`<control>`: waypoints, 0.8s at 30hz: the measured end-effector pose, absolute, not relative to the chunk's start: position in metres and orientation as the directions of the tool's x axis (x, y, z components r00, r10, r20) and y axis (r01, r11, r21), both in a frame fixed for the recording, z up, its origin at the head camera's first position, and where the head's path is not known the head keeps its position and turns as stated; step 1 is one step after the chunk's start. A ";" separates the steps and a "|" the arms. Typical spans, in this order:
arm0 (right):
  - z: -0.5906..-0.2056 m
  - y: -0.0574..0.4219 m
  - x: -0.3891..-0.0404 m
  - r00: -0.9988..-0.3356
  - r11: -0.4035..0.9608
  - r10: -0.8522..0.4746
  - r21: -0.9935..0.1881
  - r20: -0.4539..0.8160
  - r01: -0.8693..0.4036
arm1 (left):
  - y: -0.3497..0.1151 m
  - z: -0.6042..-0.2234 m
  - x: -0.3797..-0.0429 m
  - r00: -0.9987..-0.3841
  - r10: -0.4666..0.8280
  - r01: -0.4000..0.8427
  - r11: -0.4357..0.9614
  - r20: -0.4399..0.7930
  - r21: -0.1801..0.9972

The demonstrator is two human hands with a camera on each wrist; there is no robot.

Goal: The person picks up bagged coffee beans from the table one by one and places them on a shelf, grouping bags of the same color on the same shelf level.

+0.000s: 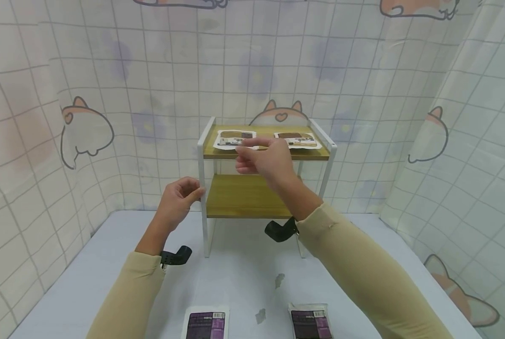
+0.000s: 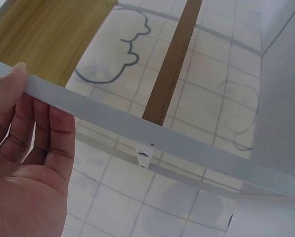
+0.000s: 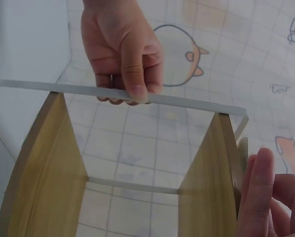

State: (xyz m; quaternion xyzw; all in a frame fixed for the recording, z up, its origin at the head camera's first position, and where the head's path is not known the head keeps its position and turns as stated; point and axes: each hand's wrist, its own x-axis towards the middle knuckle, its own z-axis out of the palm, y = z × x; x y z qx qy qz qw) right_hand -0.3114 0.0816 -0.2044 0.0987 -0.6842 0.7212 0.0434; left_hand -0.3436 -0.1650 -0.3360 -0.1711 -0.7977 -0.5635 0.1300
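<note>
Your left hand (image 1: 177, 201) pinches a white post (image 1: 205, 226) of the rack (image 1: 244, 195); your right hand (image 1: 271, 158) has its fingers loosely extended at the left packet (image 1: 231, 139) on the top board (image 1: 265, 130). Packets should feel light, a little soft, perhaps slippery: take opposite edges. Steady the stiff, probably light rack by its post. You have one rack, two boards and four packets: two up top, two on the table (image 1: 244, 282).

Soft light is diffused; a faint shadow is cast on the desk (image 1: 239, 270) beneath the shelf (image 1: 244, 197); wrist views are dimmer.
</note>
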 end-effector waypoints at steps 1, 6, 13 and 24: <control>-0.206 0.082 -0.311 -0.974 -0.064 -0.077 -0.976 0.215 -0.210 | -0.165 -0.336 -0.344 -0.908 0.127 0.419 0.306 0.399 0.855; -0.218 0.087 -0.310 -0.957 -0.061 -0.097 -0.962 0.273 -0.268 | -0.165 -0.336 -0.343 -0.911 0.123 0.412 0.303 0.393 0.859; -0.233 0.098 -0.299 -0.940 -0.035 -0.136 -0.950 0.312 -0.310 | -0.165 -0.336 -0.345 -0.914 0.114 0.404 0.308 0.389 0.861; -0.255 0.109 -0.277 -0.940 -0.024 -0.160 -0.953 0.303 -0.303 | -0.165 -0.337 -0.344 -0.912 0.115 0.409 0.309 0.394 0.858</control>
